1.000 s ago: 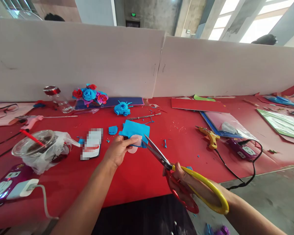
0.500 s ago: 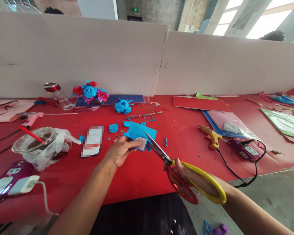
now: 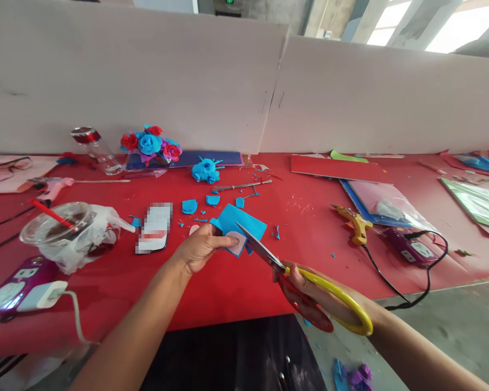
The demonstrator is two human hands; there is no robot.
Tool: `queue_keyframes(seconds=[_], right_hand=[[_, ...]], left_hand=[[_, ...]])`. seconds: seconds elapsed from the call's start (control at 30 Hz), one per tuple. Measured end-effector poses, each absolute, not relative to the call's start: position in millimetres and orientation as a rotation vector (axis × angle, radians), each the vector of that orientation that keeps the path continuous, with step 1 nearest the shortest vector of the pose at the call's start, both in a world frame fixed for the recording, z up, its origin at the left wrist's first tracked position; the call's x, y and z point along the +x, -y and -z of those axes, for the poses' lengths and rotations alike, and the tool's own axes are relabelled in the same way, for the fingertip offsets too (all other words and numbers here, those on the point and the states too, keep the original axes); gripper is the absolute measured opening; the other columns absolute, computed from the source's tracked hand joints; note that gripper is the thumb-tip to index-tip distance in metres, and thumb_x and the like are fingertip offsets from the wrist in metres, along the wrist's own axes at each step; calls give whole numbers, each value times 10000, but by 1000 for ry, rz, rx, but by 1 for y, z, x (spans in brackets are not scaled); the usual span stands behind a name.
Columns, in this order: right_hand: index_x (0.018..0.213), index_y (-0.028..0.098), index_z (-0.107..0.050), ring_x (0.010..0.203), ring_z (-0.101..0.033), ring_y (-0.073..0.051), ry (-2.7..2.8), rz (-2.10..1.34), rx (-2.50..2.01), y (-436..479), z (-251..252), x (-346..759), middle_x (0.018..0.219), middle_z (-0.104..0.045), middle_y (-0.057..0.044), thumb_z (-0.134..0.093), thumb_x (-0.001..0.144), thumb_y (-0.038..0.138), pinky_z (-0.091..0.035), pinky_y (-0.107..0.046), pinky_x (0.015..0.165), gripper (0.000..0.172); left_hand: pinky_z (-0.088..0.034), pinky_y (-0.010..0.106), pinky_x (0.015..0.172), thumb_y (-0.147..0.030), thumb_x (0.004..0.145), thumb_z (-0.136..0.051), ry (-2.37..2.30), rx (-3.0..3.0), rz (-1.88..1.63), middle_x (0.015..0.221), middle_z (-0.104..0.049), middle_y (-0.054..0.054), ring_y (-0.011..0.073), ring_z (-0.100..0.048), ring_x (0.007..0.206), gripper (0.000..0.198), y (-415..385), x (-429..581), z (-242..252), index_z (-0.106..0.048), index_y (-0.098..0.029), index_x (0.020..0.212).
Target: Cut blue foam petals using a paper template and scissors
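Note:
My left hand [image 3: 199, 248] pinches a blue foam sheet [image 3: 238, 223] together with a small pale petal-shaped template [image 3: 237, 241] held against it, just above the red table [image 3: 236, 282]. My right hand [image 3: 309, 290] grips large scissors [image 3: 309, 285] with one yellow and one red handle. Their steel blades point up-left and meet the foam sheet's near edge beside the template. Small blue cut pieces [image 3: 189, 206] lie on the table just beyond the sheet.
Foam roses [image 3: 150, 143] and a blue flower [image 3: 205, 170] sit by the white partition [image 3: 146, 81]. A plastic cup in a bag [image 3: 65, 233], a power strip [image 3: 12, 290], a phone [image 3: 155, 228] lie left. A yellow glue gun [image 3: 355, 221], cable and coloured sheets [image 3: 375, 201] lie right.
The blue sheet has turned in my left hand and dropped slightly toward me. The scissors' blades have closed further into its edge. More small blue pieces show on the table behind.

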State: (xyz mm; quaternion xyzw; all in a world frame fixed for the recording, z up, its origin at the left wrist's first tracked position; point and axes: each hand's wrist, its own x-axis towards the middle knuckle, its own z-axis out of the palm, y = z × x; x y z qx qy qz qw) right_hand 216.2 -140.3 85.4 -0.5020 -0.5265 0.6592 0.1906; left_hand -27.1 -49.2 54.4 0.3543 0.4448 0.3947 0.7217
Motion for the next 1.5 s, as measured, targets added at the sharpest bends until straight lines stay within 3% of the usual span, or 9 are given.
queue_keyframes(seconds=[0.23, 0.57, 0.77, 0.93, 1.1, 1.3, 1.5], right_hand=[[811, 211, -440, 331, -246, -41, 1602, -1874, -1330, 136, -90, 212, 466, -346, 104, -353, 865, 682, -255, -178, 336, 482], [886, 204, -461, 311, -233, -25, 1605, -1805, -1501, 141, -89, 208, 502, -344, 104, -402, 849, 678, -204, -165, 292, 479], [896, 199, -501, 368, -212, -33, 1619, -1693, -1529, 146, -80, 204, 529, -267, 98, -463, 826, 670, -170, -181, 329, 478], [898, 207, -514, 394, -240, -55, 1616, -1616, -1520, 146, -67, 198, 502, -294, 90, -492, 813, 663, -181, -193, 354, 465], [895, 200, -506, 425, -259, -66, 1628, -1498, -1516, 145, -55, 188, 519, -300, 81, -459, 825, 669, -203, -195, 375, 477], [870, 198, -483, 534, -348, -93, 1682, -1359, -1482, 152, -60, 186, 616, -369, 44, -411, 872, 632, -304, -203, 459, 439], [963, 199, -466, 475, -323, -81, 1671, -1526, -1461, 149, -72, 190, 599, -352, 57, -340, 888, 647, -285, -195, 410, 471]], left_hand=[[-485, 259, 643, -138, 535, -802, -955, 853, -838, 719, -700, 50, 160, -630, 673, 240, 44, -30, -52, -715, -170, 756], [-465, 285, 667, -142, 536, -802, -919, 943, -793, 720, -683, 56, 166, -613, 671, 230, 37, -37, -54, -698, -168, 740], [-451, 262, 646, -115, 522, -782, -889, 927, -817, 772, -672, 46, 156, -609, 691, 299, 36, -36, -57, -675, -174, 794], [-394, 223, 559, -114, 547, -757, -949, 879, -931, 781, -671, 19, 133, -606, 671, 421, 38, -28, -49, -657, -196, 947], [-383, 200, 533, -127, 552, -768, -980, 389, -1184, 733, -677, 4, 110, -622, 671, 245, 52, 0, -42, -620, -178, 741], [-431, 218, 626, -158, 562, -791, -950, 232, -1283, 716, -689, -24, 95, -633, 671, 230, 59, 18, -36, -609, -185, 699], [-448, 237, 737, -212, 585, -783, -1041, 519, -1352, 758, -703, 5, 119, -641, 742, 208, 62, 15, -39, -668, -165, 752]])
